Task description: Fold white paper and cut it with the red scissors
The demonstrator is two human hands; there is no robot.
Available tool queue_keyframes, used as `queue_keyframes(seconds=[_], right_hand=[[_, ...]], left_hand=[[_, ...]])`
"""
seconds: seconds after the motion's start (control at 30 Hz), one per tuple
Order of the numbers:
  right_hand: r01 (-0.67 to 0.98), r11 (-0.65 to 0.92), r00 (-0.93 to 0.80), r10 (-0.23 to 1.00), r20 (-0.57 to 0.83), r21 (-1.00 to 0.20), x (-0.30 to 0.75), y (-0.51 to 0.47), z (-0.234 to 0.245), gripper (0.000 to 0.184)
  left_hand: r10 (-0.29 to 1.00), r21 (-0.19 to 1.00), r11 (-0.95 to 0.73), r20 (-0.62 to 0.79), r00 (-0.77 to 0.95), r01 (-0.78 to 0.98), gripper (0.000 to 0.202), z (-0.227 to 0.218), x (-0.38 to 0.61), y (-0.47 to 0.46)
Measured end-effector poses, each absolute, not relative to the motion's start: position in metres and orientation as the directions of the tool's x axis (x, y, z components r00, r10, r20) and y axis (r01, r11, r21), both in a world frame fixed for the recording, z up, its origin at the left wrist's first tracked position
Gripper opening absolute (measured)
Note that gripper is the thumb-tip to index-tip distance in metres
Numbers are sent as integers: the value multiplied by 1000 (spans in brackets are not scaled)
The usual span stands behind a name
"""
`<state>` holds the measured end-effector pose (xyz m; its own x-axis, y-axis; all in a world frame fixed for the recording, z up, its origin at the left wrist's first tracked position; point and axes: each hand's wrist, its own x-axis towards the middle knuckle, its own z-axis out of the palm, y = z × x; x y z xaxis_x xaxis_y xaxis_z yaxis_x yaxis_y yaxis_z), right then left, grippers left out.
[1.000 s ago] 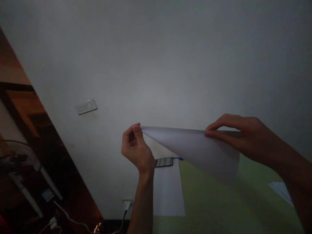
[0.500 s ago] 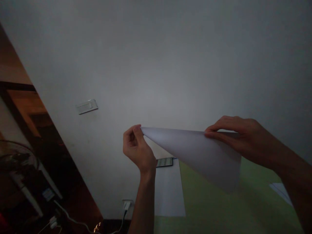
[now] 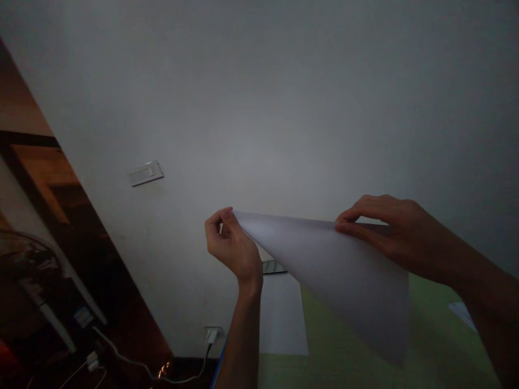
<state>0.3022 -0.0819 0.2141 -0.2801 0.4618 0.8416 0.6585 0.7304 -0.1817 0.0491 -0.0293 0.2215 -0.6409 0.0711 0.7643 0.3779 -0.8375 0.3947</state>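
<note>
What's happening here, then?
Someone is holding up a thin white sheet with both hands. The left hand pinches its pointed end; the right hand pinches the upper edge. Below, another paper lies on a green tabletop, with what looks like a phone at its far end.

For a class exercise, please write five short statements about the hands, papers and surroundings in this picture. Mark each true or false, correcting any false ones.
1. The person's bare left hand pinches the tapered end of a curved white paper sheet. True.
2. The person's bare right hand pinches that sheet's upper edge. True.
3. The held sheet lies flat. False: it is held up, curved, hiding part of the flat green tabletop.
4. The small white plug is higher in the picture than the rectangular white wall plate. False: the plug is lower than the plate.
5. Another white paper lies on the tabletop. True.
</note>
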Motion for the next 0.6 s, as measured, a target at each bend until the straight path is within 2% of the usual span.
queue_keyframes(seconds=[0.2,0.6], right_hand=[[689,713,-295,441,848,-131,298,-87,217,26],[696,711,-346,451,823,-97,293,-98,224,21]], left_hand=[[16,387,-827,741,-671,408,14,221,51,-26],[106,471,-787,740,-664,399,12,226,52,-25]])
